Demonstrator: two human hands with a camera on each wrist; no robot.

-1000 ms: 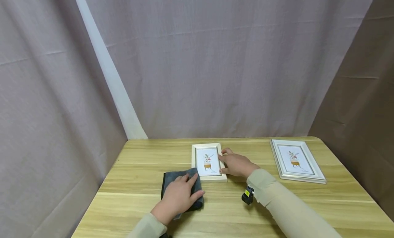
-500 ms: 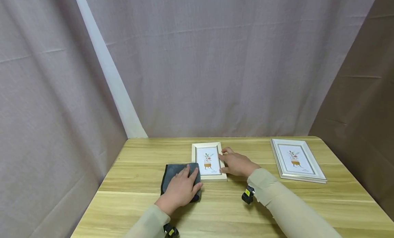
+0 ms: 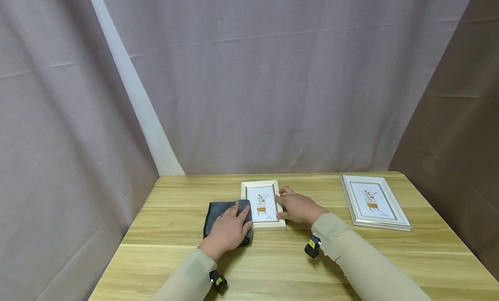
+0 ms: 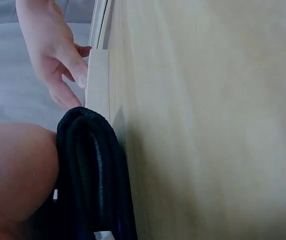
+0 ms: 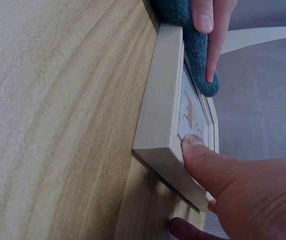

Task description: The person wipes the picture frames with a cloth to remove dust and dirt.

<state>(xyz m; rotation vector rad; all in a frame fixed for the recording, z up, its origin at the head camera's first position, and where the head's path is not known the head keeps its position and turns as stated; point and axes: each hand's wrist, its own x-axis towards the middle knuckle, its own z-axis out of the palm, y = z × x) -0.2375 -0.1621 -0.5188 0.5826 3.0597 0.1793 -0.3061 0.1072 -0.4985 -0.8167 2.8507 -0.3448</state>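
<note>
A folded grey cloth (image 3: 218, 215) with dark edging lies partly over the left border of a cream picture frame (image 3: 268, 226). My left hand (image 3: 228, 227) rests on the cloth with its fingers stretched out toward the frame. In the right wrist view, two fingertips press the cloth (image 5: 197, 60) over the frame's far edge. My right hand (image 3: 299, 207) holds the frame by its right border, the thumb (image 5: 193, 142) on its face and other fingers along the side. The frame lies face up, showing a print of a plant in an orange pot.
Farther right on the wooden table (image 3: 175, 257), a second white picture frame (image 3: 390, 197) with a similar print lies flat. It looks stacked on another. Grey curtains (image 3: 249, 97) hang behind the table and at its sides.
My left hand has slid the cloth forward, from the frame's lower left corner farther up its left side. The right hand keeps its hold, and the second frame stays put.
</note>
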